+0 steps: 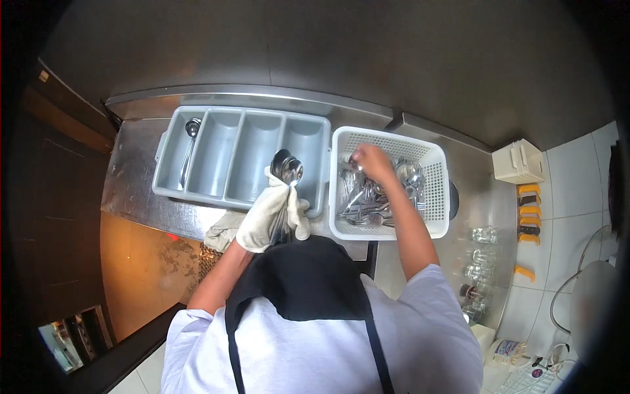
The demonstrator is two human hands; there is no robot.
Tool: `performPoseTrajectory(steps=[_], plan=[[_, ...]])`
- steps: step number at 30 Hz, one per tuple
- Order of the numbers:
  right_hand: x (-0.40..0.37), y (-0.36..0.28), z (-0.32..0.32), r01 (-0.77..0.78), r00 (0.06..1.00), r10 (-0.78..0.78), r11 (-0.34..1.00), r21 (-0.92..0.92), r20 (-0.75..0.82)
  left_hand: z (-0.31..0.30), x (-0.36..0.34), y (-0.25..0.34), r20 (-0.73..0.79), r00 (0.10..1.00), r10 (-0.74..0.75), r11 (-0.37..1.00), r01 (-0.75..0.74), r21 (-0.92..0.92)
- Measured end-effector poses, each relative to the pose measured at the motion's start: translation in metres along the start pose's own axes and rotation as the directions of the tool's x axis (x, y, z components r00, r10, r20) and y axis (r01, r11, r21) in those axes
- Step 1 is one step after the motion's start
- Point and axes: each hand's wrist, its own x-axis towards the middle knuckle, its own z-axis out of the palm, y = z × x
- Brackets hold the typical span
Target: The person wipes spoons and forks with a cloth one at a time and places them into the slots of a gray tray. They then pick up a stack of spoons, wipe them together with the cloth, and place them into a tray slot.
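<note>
My left hand (262, 217), in a white cloth glove, is wrapped around a bunch of spoons (289, 169). Their bowls point away from me, over the near edge of a grey cutlery tray (226, 155), and the handles run back toward my apron. My bare right hand (373, 163) reaches into a white perforated basket (436, 157) with its fingers curled together. What lies between those fingertips is too small and partly hidden to name. Mixed cutlery (377, 202), including forks and spoons, fills the basket's bottom. A few long-handled spoons (191, 141) lie in the tray's leftmost compartment.
Tray and basket stand side by side on a steel counter (131, 164) against a dark wall. A crumpled cloth (224, 228) lies at the tray's near edge. Several glasses (484, 253) line the right side, beside yellow-handled items (529, 213) and a cream box (518, 161).
</note>
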Motion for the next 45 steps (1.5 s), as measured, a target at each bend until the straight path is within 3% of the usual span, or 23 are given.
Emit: performPoseTrajectory(steps=[1, 4, 7, 9, 11, 12, 14, 16, 17, 19, 22, 24, 25, 27, 28, 30, 31, 34, 36, 38, 39, 41, 45], plan=[[0.007, 0.012, 0.001, 0.028, 0.998, -0.027, 1.000, 0.002, -0.059, -0.001, 0.000, 0.000, -0.016, 1.000, 0.001, 1.000, -0.001, 0.010], [-0.016, -0.043, -0.062, 0.122, 0.957, -0.088, 0.987, 0.109, -0.277, 0.018, -0.007, 0.006, -0.112, 0.993, -0.036, 0.997, 0.043, 0.059], [-0.038, -0.064, -0.092, 0.035, 0.920, 0.009, 0.994, 0.104, -0.392, 0.029, 0.001, 0.005, -0.145, 0.989, -0.023, 0.999, 0.027, 0.024], [-0.052, -0.068, -0.100, 0.168, 0.814, -0.029, 0.968, 0.187, -0.580, 0.022, 0.004, 0.002, 0.111, 0.992, -0.053, 0.999, 0.054, -0.004], [-0.058, -0.059, -0.101, 0.311, 0.724, -0.018, 0.901, 0.303, -0.689, -0.002, 0.024, -0.012, 0.378, 0.922, -0.083, 0.995, 0.099, -0.023], [-0.062, -0.062, -0.106, 0.328, 0.733, 0.057, 0.844, 0.426, -0.678, -0.028, 0.047, -0.026, 0.511, 0.854, -0.096, 0.992, 0.127, -0.025], [-0.076, -0.075, -0.123, 0.354, 0.752, 0.203, 0.678, 0.644, -0.627, -0.014, 0.047, -0.020, 0.464, 0.877, -0.126, 0.991, 0.137, 0.011], [-0.084, -0.084, -0.138, 0.319, 0.818, 0.219, 0.598, 0.735, -0.532, 0.057, 0.020, -0.001, 0.057, 0.994, -0.088, 0.994, 0.083, 0.075], [-0.088, -0.098, -0.145, 0.287, 0.852, 0.217, 0.569, 0.771, -0.477, 0.077, 0.019, -0.002, -0.166, 0.985, -0.038, 0.991, 0.058, 0.118], [-0.090, -0.118, -0.138, 0.235, 0.912, 0.185, 0.495, 0.837, -0.365, 0.086, 0.024, -0.003, -0.135, 0.987, -0.092, 0.983, 0.111, 0.146], [-0.081, -0.129, -0.104, 0.038, 0.997, 0.047, 0.444, 0.895, -0.066, 0.101, 0.029, -0.003, -0.088, 0.980, -0.177, 0.963, 0.191, 0.191], [-0.075, -0.119, -0.091, 0.060, 0.994, 0.028, 0.683, 0.728, -0.107, 0.106, 0.031, -0.003, -0.061, 0.971, -0.230, 0.947, 0.238, 0.216], [-0.071, -0.105, -0.087, 0.076, 0.980, 0.054, 0.793, 0.605, -0.194, 0.077, 0.046, -0.015, 0.093, 0.972, -0.214, 0.976, 0.208, 0.070], [-0.068, -0.062, -0.080, 0.064, 0.932, 0.053, 0.949, 0.308, -0.358, 0.096, 0.028, -0.008, -0.057, 0.988, -0.142, 0.954, 0.152, 0.257], [-0.071, -0.040, -0.074, -0.029, 0.960, 0.065, 0.991, 0.134, -0.271, 0.077, 0.030, -0.013, -0.084, 0.993, -0.077, 0.918, 0.104, 0.383], [-0.079, 0.001, -0.056, -0.154, 0.986, 0.131, 0.957, -0.245, -0.105, 0.081, 0.019, -0.007, -0.104, 0.992, -0.069, 0.941, 0.099, 0.323], [-0.087, 0.019, -0.038, -0.137, 0.989, 0.115, 0.952, -0.274, -0.097, 0.082, 0.015, -0.005, -0.113, 0.991, -0.068, 0.951, 0.098, 0.293], [-0.100, 0.045, -0.005, -0.122, 0.991, 0.098, 0.943, -0.308, -0.092, 0.038, 0.024, 0.001, 0.256, 0.956, -0.140, 0.941, 0.048, 0.334], [-0.098, 0.044, 0.004, -0.159, 0.985, 0.136, 0.954, -0.253, -0.106, 0.036, 0.015, -0.003, 0.148, 0.981, -0.127, 0.962, 0.086, 0.258], [-0.090, 0.041, 0.010, -0.093, 0.989, 0.050, 0.946, -0.310, -0.142, 0.033, 0.013, -0.003, 0.133, 0.975, -0.180, 0.979, 0.165, 0.119], [-0.085, 0.039, 0.011, -0.060, 0.987, 0.005, 0.938, -0.341, -0.161, 0.033, 0.014, -0.003, 0.129, 0.978, -0.162, 0.977, 0.141, 0.159], [-0.081, 0.009, -0.013, -0.031, 0.944, -0.050, 0.970, -0.239, -0.326, 0.030, 0.014, -0.002, 0.119, 0.985, -0.123, 0.968, 0.092, 0.235], [-0.077, -0.038, -0.070, 0.072, 0.793, -0.136, 0.989, -0.130, -0.594, 0.030, 0.013, -0.001, 0.113, 0.977, -0.180, 0.980, 0.169, 0.103]])
